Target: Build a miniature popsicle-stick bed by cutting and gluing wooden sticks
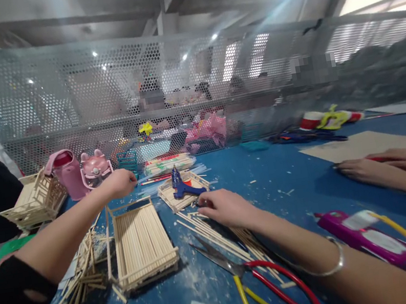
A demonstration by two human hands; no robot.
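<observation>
My left hand (pixel 123 183) reaches over the back of the table with its fingers pinched together, beside the translucent glue sticks (pixel 152 187). What it pinches is too small to make out. My right hand (pixel 228 209) has curled fingers just below the handle of a blue glue gun (pixel 184 187); what they hold, if anything, is hidden. The glue gun rests on a small tray of wooden sticks (pixel 167 194). Between my arms stands a larger stick-built tray (pixel 142 242) with raised rails. Loose wooden sticks (pixel 212 233) lie under and beside my right hand.
Scissors (pixel 238 269) with red and yellow handles lie open in front. More sticks (pixel 81 276) are piled left. Pink bottles (pixel 68 174) and a stick-built model (pixel 33 196) stand behind. A purple device (pixel 369 238) and another person's hands (pixel 377 172) on cardboard (pixel 365 145) are at right.
</observation>
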